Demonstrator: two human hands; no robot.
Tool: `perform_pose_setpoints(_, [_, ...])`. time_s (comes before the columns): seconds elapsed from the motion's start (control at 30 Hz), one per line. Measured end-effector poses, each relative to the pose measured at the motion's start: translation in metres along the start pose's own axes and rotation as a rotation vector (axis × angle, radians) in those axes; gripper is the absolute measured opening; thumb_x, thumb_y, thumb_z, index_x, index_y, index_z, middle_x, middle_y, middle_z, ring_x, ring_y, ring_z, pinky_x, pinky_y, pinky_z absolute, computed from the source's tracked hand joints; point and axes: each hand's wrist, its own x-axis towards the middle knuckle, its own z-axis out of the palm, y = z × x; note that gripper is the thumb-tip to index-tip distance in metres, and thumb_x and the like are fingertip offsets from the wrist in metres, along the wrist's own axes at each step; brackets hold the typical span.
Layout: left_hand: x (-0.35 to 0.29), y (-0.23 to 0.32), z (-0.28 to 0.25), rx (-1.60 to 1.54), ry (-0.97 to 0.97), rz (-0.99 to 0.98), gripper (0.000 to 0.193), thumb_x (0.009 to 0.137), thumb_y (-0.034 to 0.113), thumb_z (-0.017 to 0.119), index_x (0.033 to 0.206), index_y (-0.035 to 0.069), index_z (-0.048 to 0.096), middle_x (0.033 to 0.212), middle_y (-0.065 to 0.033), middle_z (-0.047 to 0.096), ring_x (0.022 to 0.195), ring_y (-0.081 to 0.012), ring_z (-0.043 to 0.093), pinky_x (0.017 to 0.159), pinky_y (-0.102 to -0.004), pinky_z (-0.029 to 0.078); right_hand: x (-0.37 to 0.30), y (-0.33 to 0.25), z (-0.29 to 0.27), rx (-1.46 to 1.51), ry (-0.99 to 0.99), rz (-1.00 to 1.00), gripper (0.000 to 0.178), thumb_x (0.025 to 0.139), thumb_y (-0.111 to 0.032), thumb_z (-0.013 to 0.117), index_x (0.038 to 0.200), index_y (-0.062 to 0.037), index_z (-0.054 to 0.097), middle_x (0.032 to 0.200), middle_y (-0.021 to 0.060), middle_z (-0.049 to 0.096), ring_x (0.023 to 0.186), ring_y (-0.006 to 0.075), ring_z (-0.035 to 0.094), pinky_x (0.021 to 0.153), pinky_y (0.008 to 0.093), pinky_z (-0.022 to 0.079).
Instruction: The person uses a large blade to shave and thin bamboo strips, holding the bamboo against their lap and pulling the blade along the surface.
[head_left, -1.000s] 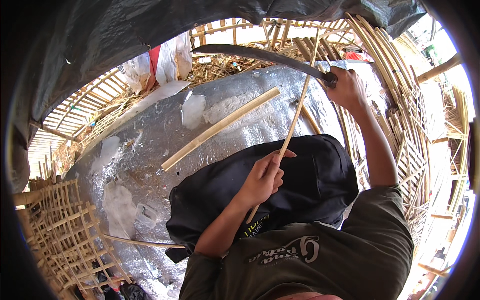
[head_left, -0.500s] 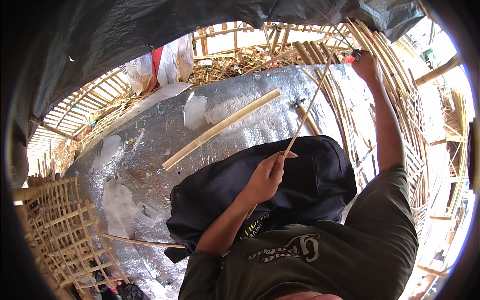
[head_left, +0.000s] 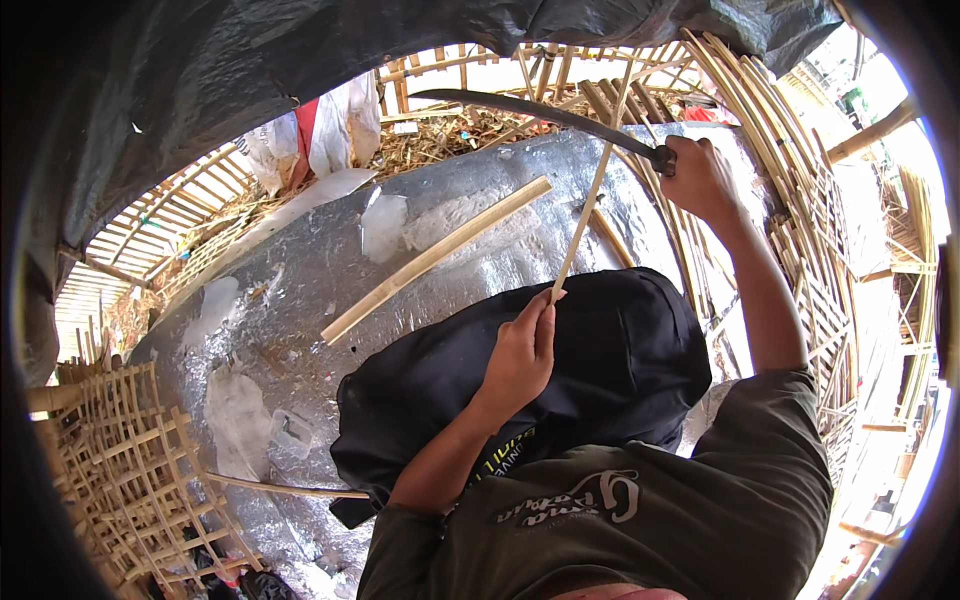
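Observation:
My left hand point(head_left: 520, 350) pinches a long thin bamboo strip point(head_left: 587, 212) near its lower end, above my lap. The strip slants up and away to the right. In my right hand point(head_left: 703, 178) is the dark handle of a machete point(head_left: 560, 114). Its long curved blade points left and crosses the strip's upper part in the view; whether they touch I cannot tell. A wider split bamboo piece point(head_left: 437, 260) lies on the silvery sheet point(head_left: 300, 330) to the left. Black cloth point(head_left: 620, 340) covers my lap.
Bundled bamboo strips point(head_left: 790, 170) stand along the right side. A woven bamboo lattice point(head_left: 130, 450) is at the lower left. White and red sacks point(head_left: 325, 140) sit by the slatted fence at the back, near bamboo scraps point(head_left: 450, 132). Black plastic sheeting point(head_left: 200, 90) hangs overhead.
My right hand has come down and left, and the machete blade has swung round to point left across the strip. My left hand has shifted slightly left; the strip now stands steeper.

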Motion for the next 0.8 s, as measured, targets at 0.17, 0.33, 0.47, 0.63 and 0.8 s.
perform_pose_setpoints(0.17, [-0.005,-0.006,0.004,0.059,0.117,0.144,0.027,0.103,0.009,0.047,0.124,-0.002,0.059,0.057,-0.0095,0.042,0.045,-0.0130,0.040,0.047,-0.0300,0.033,0.008,-0.001,-0.002,0.048,0.089,0.042,0.032,0.072,-0.014,0.066,0.103,-0.0074,0.069,0.091,0.0217,0.070,0.089,0.0395,0.069,0.084,0.0477,0.055])
perform_pose_setpoints(0.33, [-0.006,0.007,-0.005,0.049,0.048,0.114,0.028,0.104,0.012,0.045,0.124,-0.002,0.059,0.058,-0.0075,0.041,0.045,-0.0103,0.039,0.047,-0.0285,0.032,0.020,0.011,-0.007,-0.041,0.091,0.083,0.040,0.073,-0.015,0.066,0.112,-0.0122,0.068,0.093,0.0201,0.071,0.086,0.0376,0.070,0.082,0.0462,0.056])
perform_pose_setpoints(0.47, [-0.004,0.005,-0.003,-0.159,-0.110,-0.040,0.032,0.107,0.018,0.040,0.126,0.001,0.059,0.055,0.0029,0.036,0.046,-0.0040,0.034,0.046,-0.0238,0.028,0.031,0.024,0.010,-0.102,0.132,0.103,0.036,0.077,-0.020,0.066,0.112,-0.0130,0.068,0.089,0.0189,0.070,0.086,0.0356,0.071,0.081,0.0461,0.057])
perform_pose_setpoints(0.63, [-0.012,0.006,-0.014,-0.467,-0.271,-0.268,0.037,0.109,0.030,0.038,0.125,0.005,0.058,0.057,0.0091,0.029,0.046,-0.0010,0.029,0.043,-0.0223,0.025,0.081,0.068,0.005,0.046,0.152,0.393,0.033,0.081,-0.026,0.063,0.109,-0.0105,0.072,0.106,0.0216,0.070,0.099,0.0369,0.069,0.087,0.0483,0.055])
perform_pose_setpoints(0.8, [0.018,-0.001,-0.019,-0.648,-0.219,-0.409,0.038,0.109,0.037,0.037,0.124,0.009,0.058,0.056,0.0084,0.025,0.043,-0.0012,0.024,0.039,-0.0202,0.019,0.081,0.225,0.031,0.058,0.299,0.504,0.037,0.072,-0.022,0.060,0.099,0.0015,0.069,0.096,0.0285,0.068,0.096,0.0425,0.067,0.087,0.0489,0.052])
